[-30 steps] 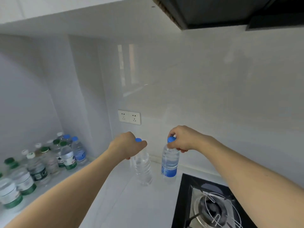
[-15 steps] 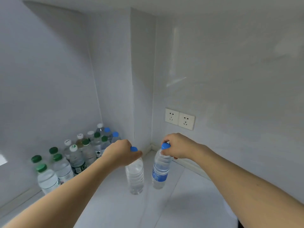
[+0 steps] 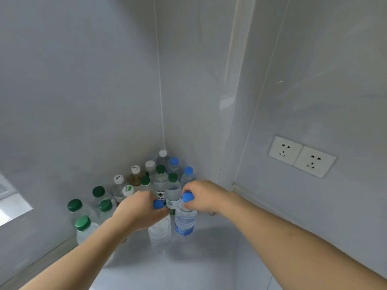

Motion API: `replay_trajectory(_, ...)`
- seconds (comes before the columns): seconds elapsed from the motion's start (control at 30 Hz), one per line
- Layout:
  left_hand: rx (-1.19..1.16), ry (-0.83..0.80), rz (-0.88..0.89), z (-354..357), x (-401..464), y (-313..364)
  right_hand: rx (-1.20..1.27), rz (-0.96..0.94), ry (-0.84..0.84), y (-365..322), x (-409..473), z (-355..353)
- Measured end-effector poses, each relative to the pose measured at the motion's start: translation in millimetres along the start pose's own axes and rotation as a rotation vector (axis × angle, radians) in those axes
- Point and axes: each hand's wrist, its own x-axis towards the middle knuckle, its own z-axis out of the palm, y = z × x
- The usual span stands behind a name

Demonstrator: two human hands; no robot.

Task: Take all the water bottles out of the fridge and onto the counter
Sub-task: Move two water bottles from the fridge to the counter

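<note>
Blue caps up front: the left hand (image 3: 139, 208) curls round the neck of a clear bottle (image 3: 160, 231), the right hand (image 3: 204, 196) pinches the neck of a blue-labelled bottle (image 3: 184, 221). Both bottles stand upright, caps skyward, side by side low over the white counter (image 3: 188, 266). Beyond them, a cluster of bottles (image 3: 134, 185) fills the corner, upright, green, white and blue caps. Twin sockets (image 3: 301, 156) on the right wall

held bottles (image 3: 181, 222) front of bottle cluster (image 3: 134, 185) | sockets (image 3: 301, 156) right
</note>
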Motion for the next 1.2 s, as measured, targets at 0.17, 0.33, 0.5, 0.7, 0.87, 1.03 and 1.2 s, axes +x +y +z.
replay_trajectory(0.17, 0.043, -0.017, -0.022, 3.9, 21.3, -31.0, -0.011, -0.026, -0.036, -20.0, 54.0, 15.6)
replay_trajectory(0.33, 0.038, -0.028, -0.017, 12.4, 39.6, -51.6, -0.059, -0.018, -0.047, -26.1, 95.0, 29.7)
replay_trajectory(0.5, 0.065, -0.071, -0.029, 21.2, 51.0, -66.7, -0.072, -0.028, -0.043, -30.9, 118.4, 46.8)
replay_trajectory(0.7, 0.158, -0.121, -0.003, 22.0, 49.2, -58.1, 0.062, 0.006, -0.039, -26.0, 111.9, 54.8)
replay_trajectory(0.87, 0.313, -0.112, 0.025, 1.8, 49.6, -36.7, 0.134, 0.048, 0.015, -5.5, 70.5, 43.6)
replay_trajectory(1.03, 0.305, 0.107, 0.177, -15.3, 54.8, 19.8, 0.094, 0.168, 0.131, 29.5, 14.2, 9.8)
replay_trajectory(1.2, 0.282, 0.149, 0.339, -4.7, 52.7, 92.6, 0.098, 0.301, 0.22, 74.8, -56.2, -20.9)
